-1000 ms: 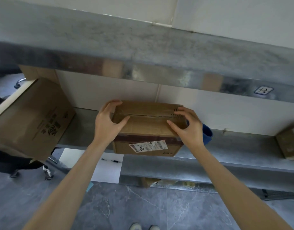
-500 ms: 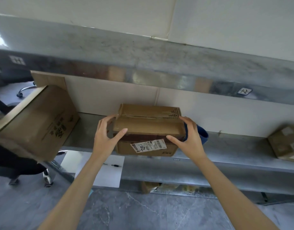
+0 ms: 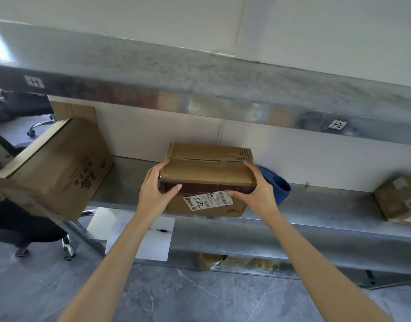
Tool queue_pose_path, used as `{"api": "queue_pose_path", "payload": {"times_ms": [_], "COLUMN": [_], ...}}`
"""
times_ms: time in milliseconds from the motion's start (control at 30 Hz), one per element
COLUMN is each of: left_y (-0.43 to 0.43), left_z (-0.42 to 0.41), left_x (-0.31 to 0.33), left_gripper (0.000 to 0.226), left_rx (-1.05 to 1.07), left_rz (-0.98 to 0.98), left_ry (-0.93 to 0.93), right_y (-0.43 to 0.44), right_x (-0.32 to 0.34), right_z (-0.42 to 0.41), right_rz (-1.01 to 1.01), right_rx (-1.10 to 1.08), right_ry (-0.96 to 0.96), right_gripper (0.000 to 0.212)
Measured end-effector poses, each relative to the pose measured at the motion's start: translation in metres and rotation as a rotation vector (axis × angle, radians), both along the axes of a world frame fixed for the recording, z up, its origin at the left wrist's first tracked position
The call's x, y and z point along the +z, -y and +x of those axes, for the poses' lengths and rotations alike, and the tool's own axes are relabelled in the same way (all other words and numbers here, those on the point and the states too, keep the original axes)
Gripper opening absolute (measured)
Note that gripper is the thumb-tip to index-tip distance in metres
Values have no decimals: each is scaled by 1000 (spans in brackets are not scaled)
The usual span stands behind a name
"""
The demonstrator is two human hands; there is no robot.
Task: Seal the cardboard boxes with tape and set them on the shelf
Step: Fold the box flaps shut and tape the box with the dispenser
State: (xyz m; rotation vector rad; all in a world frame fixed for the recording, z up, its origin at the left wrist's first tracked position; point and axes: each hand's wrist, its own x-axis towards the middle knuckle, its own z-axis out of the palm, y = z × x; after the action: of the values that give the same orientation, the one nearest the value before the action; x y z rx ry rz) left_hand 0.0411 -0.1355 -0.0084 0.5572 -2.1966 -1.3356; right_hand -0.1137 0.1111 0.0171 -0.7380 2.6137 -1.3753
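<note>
— While the left hand (image 3: 157,194) and right hand (image 3: 258,194) clasp it, thumbs in front, where is the taped box (image 3: 207,175)?
— Between them, on the shelf (image 3: 327,205) near its front edge; a blue thing (image 3: 281,187) just beyond the right hand.

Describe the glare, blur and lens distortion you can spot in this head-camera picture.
Head view: glare whitens the upper shelf at its left end; the wide-angle lens bows the shelf edges; the right-hand box is smeared, while the label on the middle box is sharp.
</note>
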Motion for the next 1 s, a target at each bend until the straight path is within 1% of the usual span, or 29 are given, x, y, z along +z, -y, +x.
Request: {"api": "queue_pose_path", "payload": {"times_ms": [267, 400, 533, 700, 867, 1000], "left_y": [-6, -12, -22, -58, -125, -189], "left_z": [10, 18, 21, 21, -1, -26], "left_x": [12, 31, 52, 67, 72, 70], "left_gripper": [62, 63, 67, 69, 64, 61], "left_rx": [34, -8, -20, 1, 27, 12], "left_rz": [1, -68, -139, -199, -276, -389], "left_ry": [-40, -67, -74, -39, 2, 79], "right_y": [0, -14, -42, -99, -185, -259], "right_x": [1, 14, 34, 62, 81, 86], "right_z": [10, 14, 12, 8, 0, -9], "right_rz": [-61, -116, -141, -191, -220, -209], "right_rx": [-77, -82, -75, -92, -111, -187], "right_ry": [-43, -62, -124, -187, -210, -224], "right_gripper": [92, 91, 90, 86, 85, 85]}}
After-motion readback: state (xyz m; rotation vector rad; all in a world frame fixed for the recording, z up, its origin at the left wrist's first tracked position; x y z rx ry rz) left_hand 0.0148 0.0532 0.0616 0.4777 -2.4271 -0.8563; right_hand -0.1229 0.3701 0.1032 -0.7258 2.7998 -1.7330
